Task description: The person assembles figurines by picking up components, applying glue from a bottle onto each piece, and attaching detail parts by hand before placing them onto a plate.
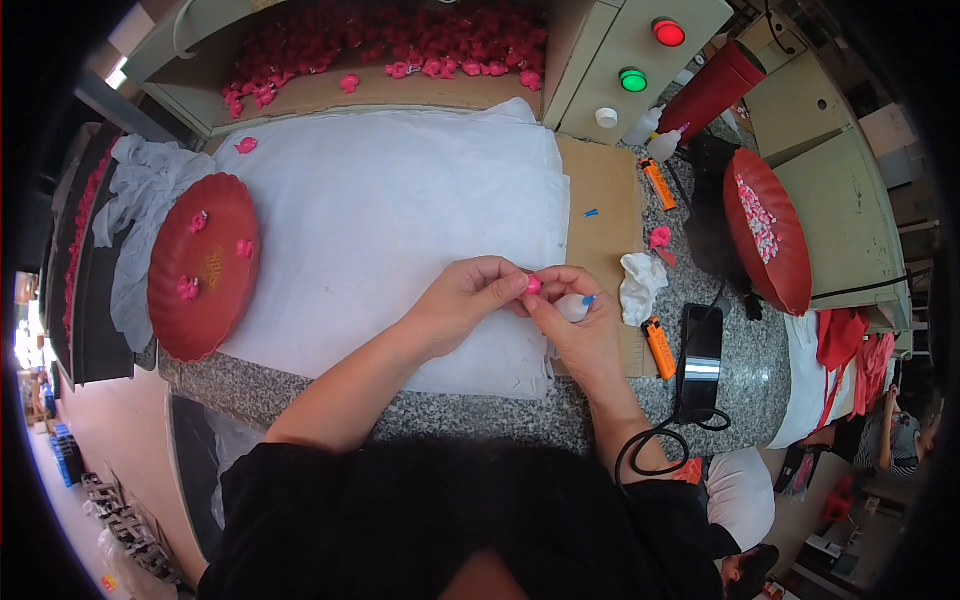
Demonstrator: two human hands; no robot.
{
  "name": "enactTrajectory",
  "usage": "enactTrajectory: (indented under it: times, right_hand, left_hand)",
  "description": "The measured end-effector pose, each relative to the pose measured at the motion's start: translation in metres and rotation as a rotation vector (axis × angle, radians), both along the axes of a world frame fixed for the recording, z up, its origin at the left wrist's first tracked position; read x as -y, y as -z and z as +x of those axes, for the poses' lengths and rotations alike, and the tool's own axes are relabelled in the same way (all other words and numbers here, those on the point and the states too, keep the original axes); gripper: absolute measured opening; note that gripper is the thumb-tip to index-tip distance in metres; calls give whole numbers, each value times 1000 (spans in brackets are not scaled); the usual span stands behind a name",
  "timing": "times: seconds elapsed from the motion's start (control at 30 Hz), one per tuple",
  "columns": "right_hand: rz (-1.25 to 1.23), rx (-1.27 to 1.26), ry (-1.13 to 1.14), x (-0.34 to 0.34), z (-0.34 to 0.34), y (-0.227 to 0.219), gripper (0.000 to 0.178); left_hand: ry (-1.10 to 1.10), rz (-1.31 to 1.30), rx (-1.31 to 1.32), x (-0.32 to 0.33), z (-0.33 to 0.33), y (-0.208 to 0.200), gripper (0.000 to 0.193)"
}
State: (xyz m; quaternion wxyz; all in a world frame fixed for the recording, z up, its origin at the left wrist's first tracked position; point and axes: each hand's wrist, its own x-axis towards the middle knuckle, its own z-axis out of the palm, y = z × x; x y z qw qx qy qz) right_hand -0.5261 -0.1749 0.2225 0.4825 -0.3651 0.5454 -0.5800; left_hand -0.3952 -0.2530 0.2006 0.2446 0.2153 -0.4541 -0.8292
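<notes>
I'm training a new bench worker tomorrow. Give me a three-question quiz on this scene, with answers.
1. True or false: both hands meet at one small pink piece.
2. Which hand also holds the small squeeze bottle with the blue tip? A left, B right.
3. How many pink pieces lie on the red plate on the left?

Key: 1 true; 2 B, the right hand, while the left hand only pinches the piece; 3 three.

The single head-worn fisheye view looks steeply down from just above the person's own dark hair at the frame's bottom, facing a granite worktop (470, 410) close below, straight edges bowing toward the rim.
</notes>
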Motion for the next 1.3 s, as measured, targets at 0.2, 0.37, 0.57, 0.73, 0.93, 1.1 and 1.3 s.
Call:
enactTrajectory:
  times: [0.2,0.37,0.57,0.73,0.93,1.1,1.3]
  right_hand:
    - [6,-15,-3,0,0,3,17]
    - [2,-79,20,0,3,10,18]
    - [-4,7,-15,1,1,5,19]
    - [33,10,4,1,4,0,20]
    - [31,1,-12,2,2,0,21]
    - [70,-38,-6,1,0,-3,23]
    - [77,126,32,2,-13,-6,20]
  left_hand:
    - [-30,-36,52,-1,0,1,25]
    - [-57,-20,76,-1,0,2,27]
    - [-75,189,-8,-1,0,-3,29]
    - [-62,191,-28,1,2,-2,29]
    - [-86,113,-7,1,3,-3,26]
    - [-101,69,0,1,5,-5,26]
    - [-105,33,71,5,4,0,27]
